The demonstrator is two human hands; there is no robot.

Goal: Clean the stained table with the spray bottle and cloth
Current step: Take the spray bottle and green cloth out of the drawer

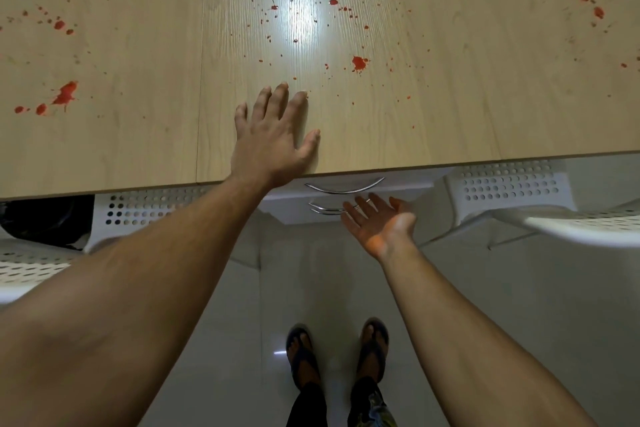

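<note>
A light wooden table (450, 107) fills the upper half of the view, spattered with red stains (65, 94) on the left, in the middle (359, 62) and at the far right (598, 11). My left hand (273, 135) lies flat on the table near its front edge, fingers spread and straight. My right hand (379, 222) hangs below the table edge, palm up and fingers straight, holding nothing, in front of the drawer handles. No spray bottle or cloth is in view.
Under the table sits a white drawer unit with two curved metal handles (344, 187). White perforated baskets stand at the left (138, 211) and right (512, 184). My feet in sandals (337, 354) stand on a pale glossy floor.
</note>
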